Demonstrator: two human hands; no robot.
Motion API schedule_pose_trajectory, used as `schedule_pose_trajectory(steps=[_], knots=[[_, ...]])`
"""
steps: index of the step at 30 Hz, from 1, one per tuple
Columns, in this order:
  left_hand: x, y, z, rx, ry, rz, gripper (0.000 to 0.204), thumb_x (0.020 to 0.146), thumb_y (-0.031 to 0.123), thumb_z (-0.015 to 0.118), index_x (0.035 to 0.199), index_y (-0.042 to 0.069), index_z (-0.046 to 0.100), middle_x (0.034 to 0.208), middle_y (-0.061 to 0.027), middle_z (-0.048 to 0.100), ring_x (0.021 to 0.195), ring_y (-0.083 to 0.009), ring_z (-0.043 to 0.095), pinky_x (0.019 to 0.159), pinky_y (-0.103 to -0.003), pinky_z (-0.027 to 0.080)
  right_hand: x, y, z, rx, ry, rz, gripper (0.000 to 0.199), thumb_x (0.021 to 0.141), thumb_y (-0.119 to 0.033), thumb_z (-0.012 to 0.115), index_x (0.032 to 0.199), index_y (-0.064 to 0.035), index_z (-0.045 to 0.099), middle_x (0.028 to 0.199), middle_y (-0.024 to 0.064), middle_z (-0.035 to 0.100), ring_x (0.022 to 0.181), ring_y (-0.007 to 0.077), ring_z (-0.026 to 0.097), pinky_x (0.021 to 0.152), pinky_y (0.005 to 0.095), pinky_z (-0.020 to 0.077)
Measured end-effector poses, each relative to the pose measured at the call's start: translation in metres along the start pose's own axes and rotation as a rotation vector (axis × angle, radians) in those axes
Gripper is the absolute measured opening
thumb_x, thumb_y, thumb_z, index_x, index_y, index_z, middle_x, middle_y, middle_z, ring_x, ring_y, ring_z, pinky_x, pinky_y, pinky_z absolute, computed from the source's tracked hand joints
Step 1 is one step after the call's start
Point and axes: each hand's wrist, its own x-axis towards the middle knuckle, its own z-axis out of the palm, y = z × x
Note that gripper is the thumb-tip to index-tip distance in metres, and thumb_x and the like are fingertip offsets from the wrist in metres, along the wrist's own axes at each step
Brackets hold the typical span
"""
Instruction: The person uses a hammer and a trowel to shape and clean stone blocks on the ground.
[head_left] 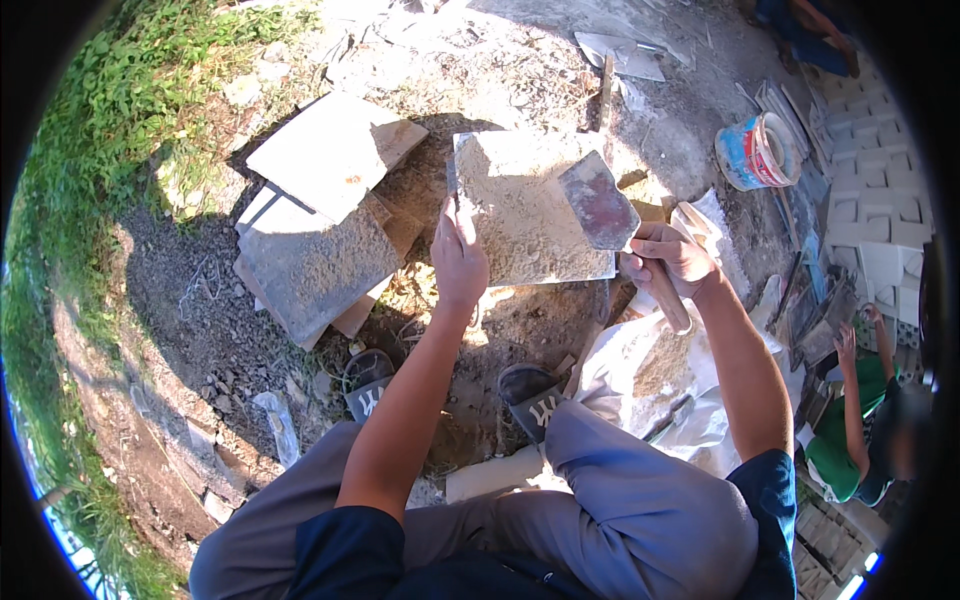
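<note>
- The left hand (460, 258) grips the left edge of a squarish tile (575, 255), its fingers closed on that side below the upper left corner.
- The tile lies between the two hands, beyond the feet; what bears it from beneath cannot be told.
- A gritty, sand-coloured layer (505, 190) covers most of its upper face, out to the edges.
- The right hand (675, 258) is wrapped round the wooden handle (668, 298) of a trowel (598, 203), just off the tile's right edge.
- The trowel's pointed metal blade overlaps the tile's right edge; whether it touches the layer cannot be told.
- To the left, on the gravelly ground (180, 300), lies an uneven stack of slabs: a grey slab (315, 265) at its near edge, a brightly lit pale slab (310, 155) at its far edge.
- A white sack (640, 365) spreads below the right hand, sandy material on it.
- Beyond it, to the right, stands a blue, red and white bucket (750, 155).
- Dark sandals (528, 388) are on the person's feet, near the tile's lower edge.
- At the far right is a co-worker in green (838, 430), arms raised beside pale blocks (875, 190).
</note>
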Motion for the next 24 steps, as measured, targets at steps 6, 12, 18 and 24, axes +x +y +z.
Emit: schedule_pose_trajectory(steps=[6, 12, 18, 24], knots=[[-0.002, 0.009, -0.008, 0.558, 0.247, 0.356, 0.046, 0.099, 0.022, 0.062, 0.14, 0.002, 0.055, 0.134, -0.0204, 0.058, 0.127, -0.0433, 0.053, 0.109, -0.051, 0.042, -0.001, -0.003, 0.013, 0.236, -0.053, 0.062, 0.016, 0.089, -0.02, 0.067, 0.086, -0.005, 0.06, 0.072, 0.004, 0.053, 0.059, 0.015, 0.052, 0.054, 0.0309, 0.0454], [0.034, 0.086, -0.007, -0.1, -0.271, 0.278, 0.056, 0.084, 0.018, 0.086, 0.133, 0.003, 0.063, 0.105, -0.0135, 0.072, 0.103, -0.0241, 0.067, 0.094, -0.042, 0.054, 0.0, 0.003, 0.011, 0.11, -0.098, 0.032, 0.024, 0.091, -0.02, 0.067, 0.077, -0.004, 0.057, 0.068, 0.0047, 0.052, 0.058, 0.0154, 0.053, 0.052, 0.0313, 0.0453], [0.036, 0.096, 0.0, -0.219, -0.581, -0.05, 0.045, 0.086, 0.017, 0.085, 0.123, -0.001, 0.066, 0.094, -0.0052, 0.071, 0.088, -0.01, 0.066, 0.085, -0.03, 0.056, 0.006, 0.006, 0.008, 0.081, -0.144, 0.026, 0.027, 0.095, -0.022, 0.068, 0.077, -0.0047, 0.056, 0.067, 0.0027, 0.05, 0.058, 0.0138, 0.051, 0.055, 0.0299, 0.043], [0.038, 0.093, -0.001, -0.194, -0.576, 0.02, 0.035, 0.092, 0.013, 0.078, 0.122, 0.0, 0.065, 0.098, -0.0042, 0.071, 0.09, -0.0085, 0.064, 0.083, -0.028, 0.053, 0.012, 0.01, 0.008, 0.103, -0.211, 0.056, 0.026, 0.095, -0.021, 0.068, 0.077, -0.0071, 0.056, 0.068, -0.0006, 0.048, 0.059, 0.0122, 0.049, 0.057, 0.0297, 0.0418]])
